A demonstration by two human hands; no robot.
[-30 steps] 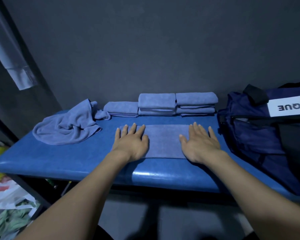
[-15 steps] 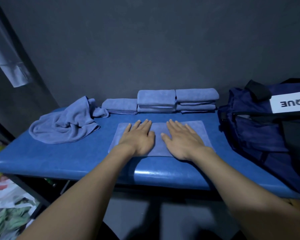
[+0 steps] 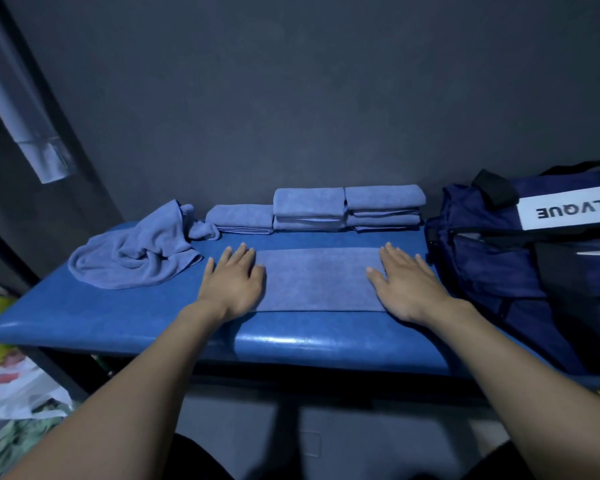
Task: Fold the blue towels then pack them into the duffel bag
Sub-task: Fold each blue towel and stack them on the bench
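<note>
Blue towel [image 3: 317,284] lying flat on the near part of the blue table [image 3: 125,320], folded into a long strip. Left hand [image 3: 234,284] pressing its left end, right hand [image 3: 404,285] pressing its right end, fingers straight and spread, grasping nothing. Farther back, crumpled towel [image 3: 132,258] at left, folded towels [image 3: 347,207] by the wall. Duffel bag [image 3: 520,258] at right.

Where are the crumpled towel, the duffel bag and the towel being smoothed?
crumpled towel [image 3: 132,259]: head view, its bunched middle.
duffel bag [image 3: 492,265]: head view, its dark blue side.
flat towel [image 3: 317,280]: head view, its centre.
</note>
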